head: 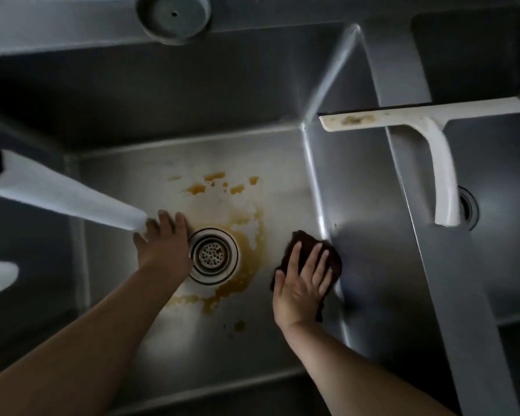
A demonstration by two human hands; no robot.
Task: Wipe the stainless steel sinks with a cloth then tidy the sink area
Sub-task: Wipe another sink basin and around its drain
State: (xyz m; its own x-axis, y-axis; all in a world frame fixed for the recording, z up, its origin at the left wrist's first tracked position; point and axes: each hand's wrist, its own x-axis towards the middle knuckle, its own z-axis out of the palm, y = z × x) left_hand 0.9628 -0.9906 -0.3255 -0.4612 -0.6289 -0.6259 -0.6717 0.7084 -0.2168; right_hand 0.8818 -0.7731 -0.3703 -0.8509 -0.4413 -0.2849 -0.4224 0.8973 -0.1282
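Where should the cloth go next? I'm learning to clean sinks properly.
Probably sweep the cloth left, toward the drain. The right hand presses it flat on the basin floor by the divider, while the brown stain rings the drain and is unwiped. The left hand rests beside the drain, clear of that path.

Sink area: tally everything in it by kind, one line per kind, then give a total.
Sink basins: 2, the left basin and the right basin
Drain strainers: 2, one at, one half hidden at
Cloths: 1, dark cloth under the right hand
Squeegees: 1, white squeegee on the divider
Grey round cap: 1
Total: 7
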